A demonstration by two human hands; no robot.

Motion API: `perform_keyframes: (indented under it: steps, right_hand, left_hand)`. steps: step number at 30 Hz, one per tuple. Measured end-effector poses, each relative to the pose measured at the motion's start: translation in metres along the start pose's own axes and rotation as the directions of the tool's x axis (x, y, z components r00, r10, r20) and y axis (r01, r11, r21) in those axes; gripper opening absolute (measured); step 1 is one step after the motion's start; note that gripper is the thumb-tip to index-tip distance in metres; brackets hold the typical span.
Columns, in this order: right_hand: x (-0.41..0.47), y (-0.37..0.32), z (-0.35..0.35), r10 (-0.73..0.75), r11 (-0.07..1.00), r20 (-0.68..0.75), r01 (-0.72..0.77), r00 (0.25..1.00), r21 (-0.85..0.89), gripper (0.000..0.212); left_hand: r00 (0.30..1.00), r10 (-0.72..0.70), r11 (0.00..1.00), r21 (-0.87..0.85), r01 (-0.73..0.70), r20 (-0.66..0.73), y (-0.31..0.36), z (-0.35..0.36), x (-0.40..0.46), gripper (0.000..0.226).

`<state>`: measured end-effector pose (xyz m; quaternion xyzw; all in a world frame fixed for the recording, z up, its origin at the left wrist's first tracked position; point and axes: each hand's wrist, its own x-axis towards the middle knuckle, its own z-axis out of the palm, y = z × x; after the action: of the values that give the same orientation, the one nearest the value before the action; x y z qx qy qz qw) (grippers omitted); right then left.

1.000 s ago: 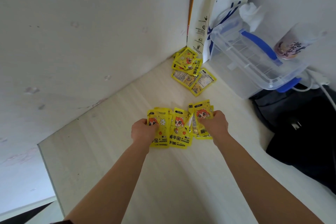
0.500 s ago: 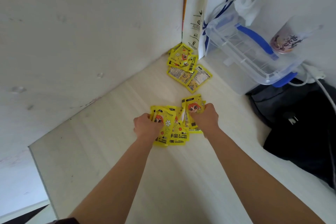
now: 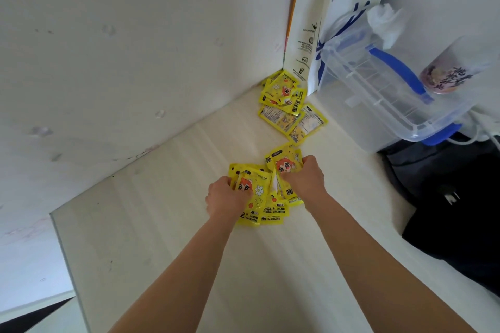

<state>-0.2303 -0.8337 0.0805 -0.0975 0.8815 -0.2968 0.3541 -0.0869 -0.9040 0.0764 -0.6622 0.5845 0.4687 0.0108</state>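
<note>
Pale counter point(image 3: 162, 238), set into a white corner, is strewn near its middle with yellow hand-warmer packets point(image 3: 270, 213), some of which are clutched by the curled left grip point(image 3: 226, 197) and others by the curled right grip point(image 3: 307, 182) just beside it, while a second pile point(image 3: 289, 109) is seen farther off by the paper bag point(image 3: 316, 21).

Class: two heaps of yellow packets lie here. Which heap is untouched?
The far heap by the paper bag; left hand and right hand grip the near heap.
</note>
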Motion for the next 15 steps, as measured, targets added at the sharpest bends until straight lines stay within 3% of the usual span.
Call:
perform_keyframes:
  steps: [7, 15]
  right_hand:
    - [-0.007, -0.006, 0.009, 0.031, 0.997, 0.104, -0.038, 0.994, 0.063, 0.052]
    - [-0.02, -0.001, 0.008, -0.003, 0.999, 0.017, 0.004, 1.0, -0.042, 0.048]
  left_hand:
    - [0.998, 0.059, 0.998, -0.009, -0.06, -0.018, 0.001, -0.002, -0.007, 0.033]
    - [0.998, 0.061, 0.991, -0.115, -0.062, -0.011, -0.016, -0.02, -0.007, 0.022]
